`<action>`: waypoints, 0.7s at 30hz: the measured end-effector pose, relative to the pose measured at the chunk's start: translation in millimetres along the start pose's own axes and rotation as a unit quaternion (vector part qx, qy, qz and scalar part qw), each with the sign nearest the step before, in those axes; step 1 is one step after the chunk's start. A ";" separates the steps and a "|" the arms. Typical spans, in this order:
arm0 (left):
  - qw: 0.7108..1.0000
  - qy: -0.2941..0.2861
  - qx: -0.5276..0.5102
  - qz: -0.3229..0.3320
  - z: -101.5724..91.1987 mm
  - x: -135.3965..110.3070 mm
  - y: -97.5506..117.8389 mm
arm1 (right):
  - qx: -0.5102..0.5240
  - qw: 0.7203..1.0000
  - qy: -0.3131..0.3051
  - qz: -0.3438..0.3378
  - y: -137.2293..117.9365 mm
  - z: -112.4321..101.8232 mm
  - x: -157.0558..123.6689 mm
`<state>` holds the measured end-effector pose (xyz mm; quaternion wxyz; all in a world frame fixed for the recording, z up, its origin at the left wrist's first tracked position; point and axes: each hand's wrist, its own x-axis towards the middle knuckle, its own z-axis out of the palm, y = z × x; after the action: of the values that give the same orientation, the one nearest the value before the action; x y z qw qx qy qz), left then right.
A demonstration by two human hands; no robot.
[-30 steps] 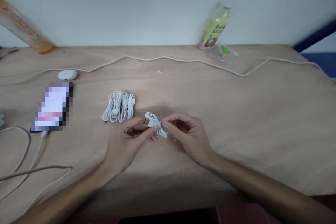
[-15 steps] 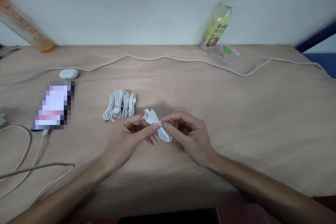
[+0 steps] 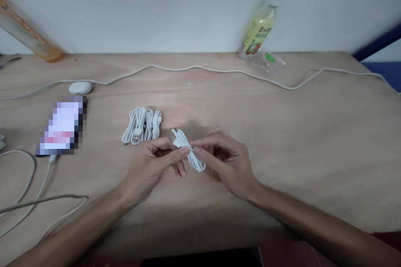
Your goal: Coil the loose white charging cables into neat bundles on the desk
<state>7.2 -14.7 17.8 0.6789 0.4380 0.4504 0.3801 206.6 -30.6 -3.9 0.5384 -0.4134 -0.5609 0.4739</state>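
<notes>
A bundled white cable (image 3: pixel 196 160) is held above the wooden table (image 3: pixel 300 142), between the person's two hands and close to the near edge. The bundle lies aslant, its upper end toward the left, with a metal plug showing beside that end. The left hand (image 3: pixel 145 169) is clamped on the bundle, its thumb laid over the middle and its forefinger reaching up near the plug. The right hand (image 3: pixel 230 164) is pinched on the bundle at its waist, thumb and forefinger together; the exact part between these fingertips is too small to make out.

Just beyond the left hand rests a group of coiled white cables (image 3: pixel 140 126), set side by side, one plug facing forward. Farther left lies a phone (image 3: pixel 62 127), its screen blurred, with a charging cord (image 3: pixel 46 177) joined to its near end. A small white case (image 3: pixel 80 88) sits behind the phone. Tiny white scraps (image 3: pixel 191 84) lie beyond the hands, in front of a long pale cord (image 3: pixel 219 70) that crosses the table. Near the wall stand an orange bottle (image 3: pixel 29 31) at left and a yellow-labelled bottle (image 3: pixel 257 32) at right, the latter beside a clear plastic wrapper (image 3: pixel 266 64).
</notes>
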 end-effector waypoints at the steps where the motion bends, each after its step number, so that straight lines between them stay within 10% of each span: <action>1: 1.000 0.002 -0.007 -0.003 0.5 -0.4 0.2 | -0.014 1.000 0.002 -0.008 -0.4 -0.4 -0.6; 21: 0.999 -0.013 -0.033 -0.030 1.0 -0.6 0.2 | -0.104 0.990 -0.036 -0.092 0.3 -3.4 -4.7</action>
<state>7.9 -15.4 18.4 0.7101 0.4066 0.4411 0.3685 210.4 -34.9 -5.4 0.5132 -0.3963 -0.6617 0.3765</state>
